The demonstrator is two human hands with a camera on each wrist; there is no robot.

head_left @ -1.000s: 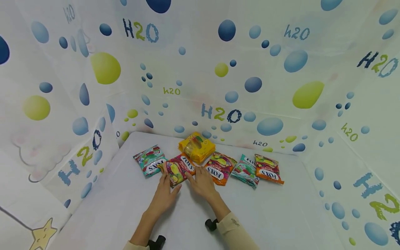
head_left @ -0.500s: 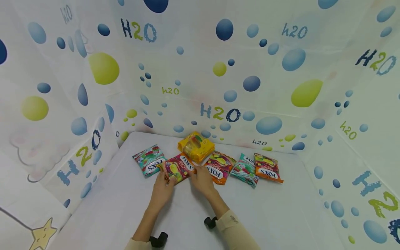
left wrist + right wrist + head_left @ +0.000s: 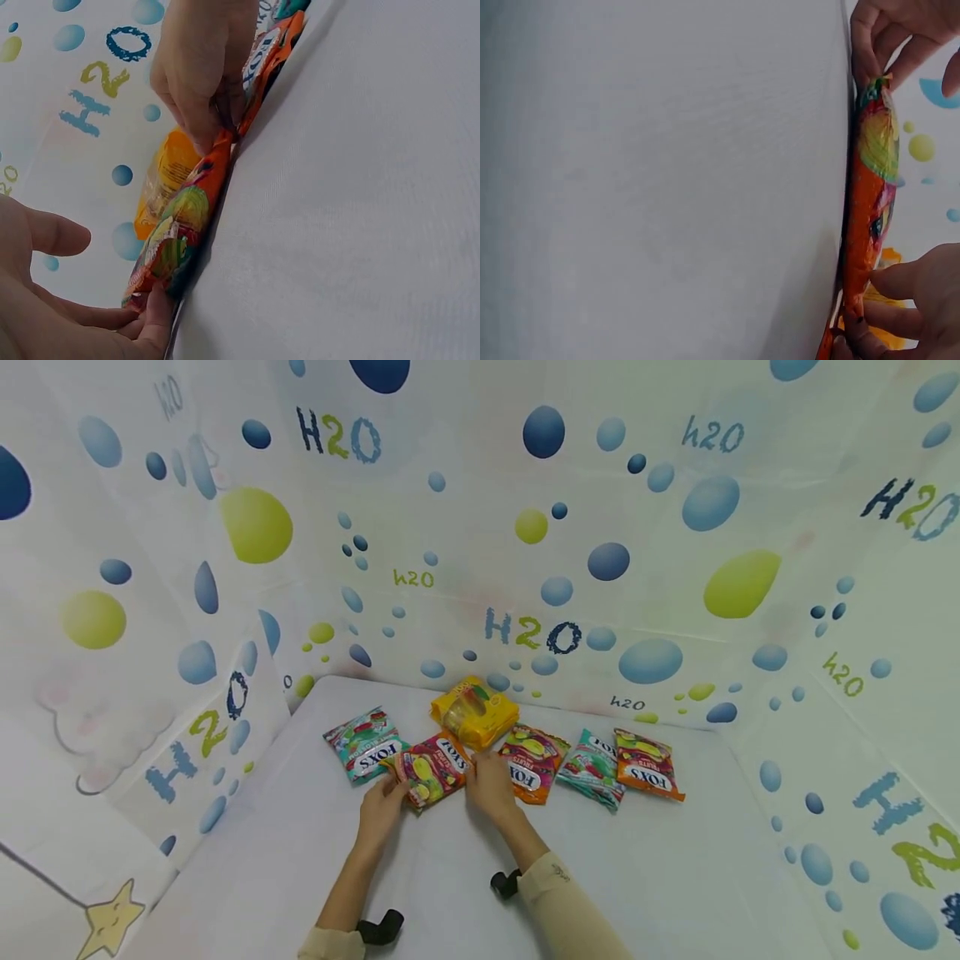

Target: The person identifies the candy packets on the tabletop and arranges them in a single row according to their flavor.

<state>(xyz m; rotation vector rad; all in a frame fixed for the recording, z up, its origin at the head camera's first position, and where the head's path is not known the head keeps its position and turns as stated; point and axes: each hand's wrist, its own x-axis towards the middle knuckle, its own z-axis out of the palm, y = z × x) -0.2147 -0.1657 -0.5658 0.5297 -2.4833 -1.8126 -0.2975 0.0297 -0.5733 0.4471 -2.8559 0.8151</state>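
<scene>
In the head view a red-orange Fox's candy bag (image 3: 429, 772) lies slanted between both hands. My left hand (image 3: 381, 817) pinches its lower left corner with the fingertips, while one digit sticks out free in the left wrist view. At the bag's right end, my right hand (image 3: 492, 789) grips the edge between thumb and fingers, as the right wrist view shows with the orange wrapper (image 3: 866, 217) seen edge-on. A green Fox's bag (image 3: 366, 745) sits just left of the held one and meets its corner. Behind them is a yellow packet (image 3: 475, 713) with a mango picture.
To the right of my right hand lie another red-orange Fox's bag (image 3: 534, 764), a green one (image 3: 591, 770) and a further red-orange one (image 3: 647, 764), in a row. White cloth covers the table (image 3: 450, 893). Bubble-printed sheets (image 3: 480, 527) wall in the back and sides.
The hands have gone from lying on the candy bag to gripping its ends. The left hand has drawn a little left to the corner; the bag has shifted slightly. The other packs stay put.
</scene>
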